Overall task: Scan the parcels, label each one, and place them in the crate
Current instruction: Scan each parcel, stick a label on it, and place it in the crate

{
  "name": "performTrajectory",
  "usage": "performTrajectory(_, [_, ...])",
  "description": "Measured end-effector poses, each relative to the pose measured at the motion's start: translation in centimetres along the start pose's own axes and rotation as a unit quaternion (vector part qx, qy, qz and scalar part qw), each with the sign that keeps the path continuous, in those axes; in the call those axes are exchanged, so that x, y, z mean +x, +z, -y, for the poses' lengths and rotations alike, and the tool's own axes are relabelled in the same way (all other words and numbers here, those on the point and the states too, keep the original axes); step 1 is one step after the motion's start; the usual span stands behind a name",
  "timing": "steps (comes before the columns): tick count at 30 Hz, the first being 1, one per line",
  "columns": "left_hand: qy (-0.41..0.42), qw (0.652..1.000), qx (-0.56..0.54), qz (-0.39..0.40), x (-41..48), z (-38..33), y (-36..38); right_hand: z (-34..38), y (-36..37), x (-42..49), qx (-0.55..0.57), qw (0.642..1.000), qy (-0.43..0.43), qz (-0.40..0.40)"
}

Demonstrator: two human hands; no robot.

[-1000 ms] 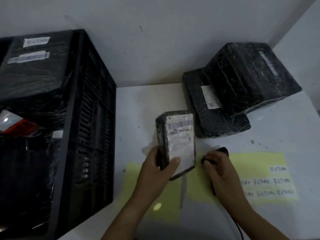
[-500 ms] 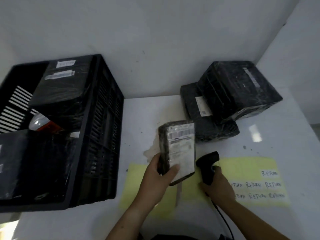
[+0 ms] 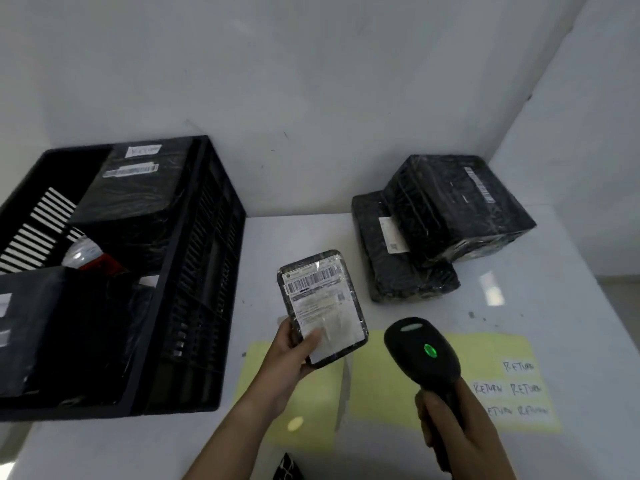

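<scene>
Crate (image 3: 207,289) — left end off-frame; parcel label (image 3: 322,306) print illegible

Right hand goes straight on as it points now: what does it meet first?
Probably the flat lower parcel, scanner head first; the held parcel lies just beside that line. Depth is unclear.

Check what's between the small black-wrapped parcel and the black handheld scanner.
Nothing: head view shows an open gap between small black-wrapped parcel and black handheld scanner, only white table behind.
</scene>
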State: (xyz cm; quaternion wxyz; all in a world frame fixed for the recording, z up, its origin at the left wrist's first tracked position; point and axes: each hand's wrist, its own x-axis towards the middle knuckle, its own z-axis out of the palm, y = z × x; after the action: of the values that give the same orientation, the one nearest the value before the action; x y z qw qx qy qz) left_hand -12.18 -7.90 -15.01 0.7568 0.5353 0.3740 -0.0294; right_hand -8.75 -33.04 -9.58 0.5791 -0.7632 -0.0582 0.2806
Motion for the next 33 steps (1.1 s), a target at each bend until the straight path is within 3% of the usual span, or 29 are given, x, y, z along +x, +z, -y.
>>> performTrajectory(7, [0.014,1.000,0.005,0.019,-0.2,0.2,1.3,3.8,1.9,-0.9,0.041,0.997,-0.059,0.008])
performTrajectory(16, [0.031,0.998,0.012,0.054,-0.6,0.1,1.4,4.7,2.6,-1.0,0.036,0.996,-0.076,0.038])
performTrajectory(33, [0.038,0.998,0.019,0.043,-0.5,0.0,0.5,4.7,3.3,-1.1,0.008,0.994,-0.104,0.032])
